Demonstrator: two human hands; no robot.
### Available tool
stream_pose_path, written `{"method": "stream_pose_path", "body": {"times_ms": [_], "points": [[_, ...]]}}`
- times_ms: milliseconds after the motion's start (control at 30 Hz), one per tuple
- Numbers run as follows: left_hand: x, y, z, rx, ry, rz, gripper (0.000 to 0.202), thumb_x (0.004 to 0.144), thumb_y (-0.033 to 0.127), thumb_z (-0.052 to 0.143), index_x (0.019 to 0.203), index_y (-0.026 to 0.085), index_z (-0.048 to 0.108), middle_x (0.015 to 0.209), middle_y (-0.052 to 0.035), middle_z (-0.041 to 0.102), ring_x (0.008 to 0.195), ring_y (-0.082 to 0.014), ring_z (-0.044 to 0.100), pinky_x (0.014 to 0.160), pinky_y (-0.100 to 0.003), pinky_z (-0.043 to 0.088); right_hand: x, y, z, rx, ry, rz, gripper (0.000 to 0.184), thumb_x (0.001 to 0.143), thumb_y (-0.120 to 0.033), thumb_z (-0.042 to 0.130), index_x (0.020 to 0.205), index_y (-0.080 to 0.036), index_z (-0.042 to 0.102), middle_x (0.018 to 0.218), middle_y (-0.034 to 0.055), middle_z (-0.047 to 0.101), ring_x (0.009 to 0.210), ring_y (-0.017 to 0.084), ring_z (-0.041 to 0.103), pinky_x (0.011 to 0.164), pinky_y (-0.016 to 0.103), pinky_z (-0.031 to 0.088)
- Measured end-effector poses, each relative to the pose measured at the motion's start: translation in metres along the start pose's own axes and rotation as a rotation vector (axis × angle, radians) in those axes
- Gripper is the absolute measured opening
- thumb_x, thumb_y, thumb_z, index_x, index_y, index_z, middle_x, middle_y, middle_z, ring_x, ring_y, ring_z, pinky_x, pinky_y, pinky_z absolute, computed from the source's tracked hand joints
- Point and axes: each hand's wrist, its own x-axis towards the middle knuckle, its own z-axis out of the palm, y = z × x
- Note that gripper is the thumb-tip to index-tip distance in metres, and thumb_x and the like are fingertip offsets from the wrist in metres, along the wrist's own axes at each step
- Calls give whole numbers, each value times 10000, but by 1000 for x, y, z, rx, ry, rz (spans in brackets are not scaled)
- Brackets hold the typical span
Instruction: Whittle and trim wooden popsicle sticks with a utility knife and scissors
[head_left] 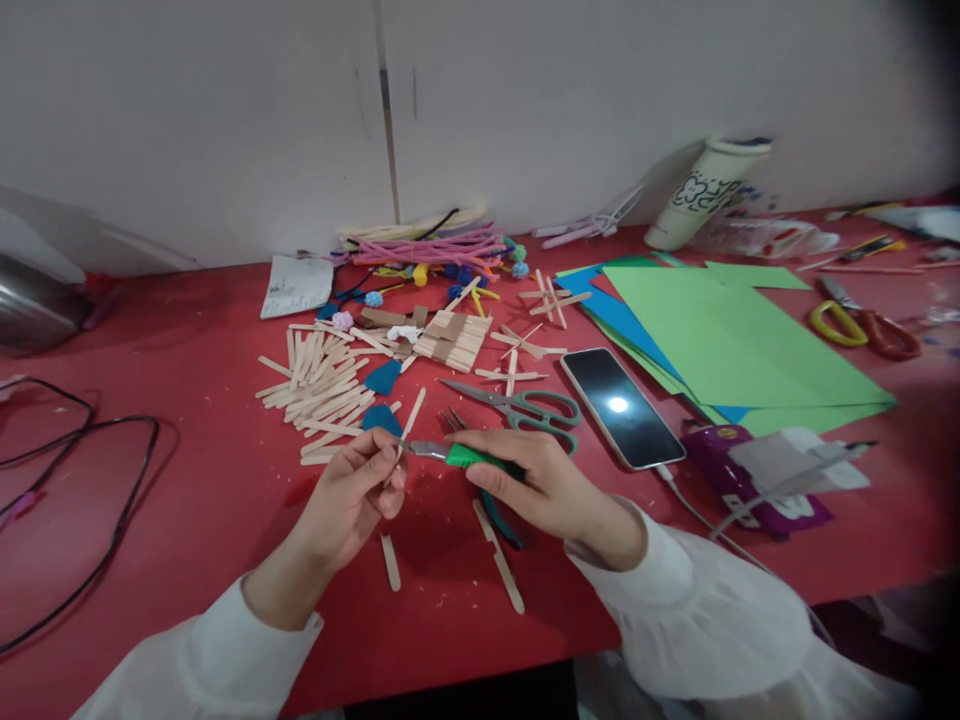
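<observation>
My left hand is closed, pinching a wooden craft stick that points up and away. A green utility knife is gripped in my right hand, its blade touching or very near the stick by my left fingertips. Under my right hand lies a tool with a dark teal handle, partly hidden. Scissors with grey-green handles rest just beyond. Closer to me are a notched craft stick and a short cut piece. Behind my left hand spreads a pile of craft sticks.
A lit phone on a charging cable lies to the right, beside green paper sheets. Further back are pink pipe cleaners and a tilted cup. A black cable curls at left. Red-and-yellow-handled scissors lie far right.
</observation>
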Motion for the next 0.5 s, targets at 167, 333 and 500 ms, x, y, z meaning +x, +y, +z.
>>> {"method": "stream_pose_path", "body": {"times_ms": [167, 333, 500], "points": [[0, 1, 0, -15, 13, -14, 361, 590, 285, 825, 659, 154, 495, 476, 48, 539, 358, -20, 381, 369, -125, 285, 0, -4, 2, -60, 57, -8, 340, 905, -363, 484, 1150, -171, 622, 1019, 97, 709, 879, 181, 692, 755, 275, 549], [0, 0, 2, -37, 42, -43, 399, 560, 304, 842, 649, 155, 483, 470, 56, 546, 341, -16, 390, 352, -119, 278, -1, -8, 4, -206, 110, -65, 364, 914, -352, 472, 1158, -126, 620, 838, 80, 701, 644, 147, 663, 564, 238, 520], [-2, 1, 3, -46, 57, -71, 420, 538, 316, 855, 654, 154, 485, 465, 65, 549, 331, -8, 396, 344, -110, 286, 0, -10, 6, -350, 177, -139, 363, 920, -348, 459, 1149, -122, 626, 764, 65, 676, 612, 153, 643, 507, 241, 478]]}}
